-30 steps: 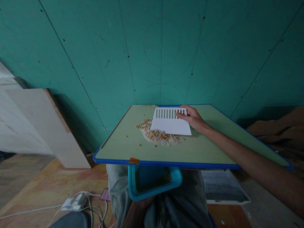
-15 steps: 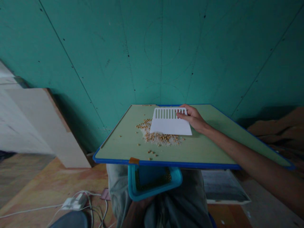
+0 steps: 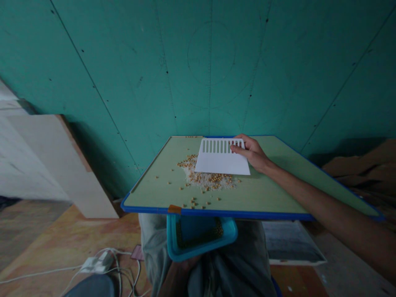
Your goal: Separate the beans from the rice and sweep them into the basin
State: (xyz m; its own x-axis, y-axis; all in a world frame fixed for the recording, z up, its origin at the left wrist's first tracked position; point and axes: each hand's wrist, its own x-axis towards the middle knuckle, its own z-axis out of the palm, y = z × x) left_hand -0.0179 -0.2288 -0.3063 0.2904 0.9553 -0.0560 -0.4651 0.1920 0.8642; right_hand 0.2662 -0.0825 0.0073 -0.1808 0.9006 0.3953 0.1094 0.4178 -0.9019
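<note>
Facing teal wall, green board

R hand grips white scraper behind grain pile.

I see more yellow grains near the front edge of the tabletop now; a second ago that spot was almost bare, and loose ones have rolled out to the left too. The white scraper has gone up and back a tiny bit with the right hand. The pile under it looks thinner and more spread out.
</note>
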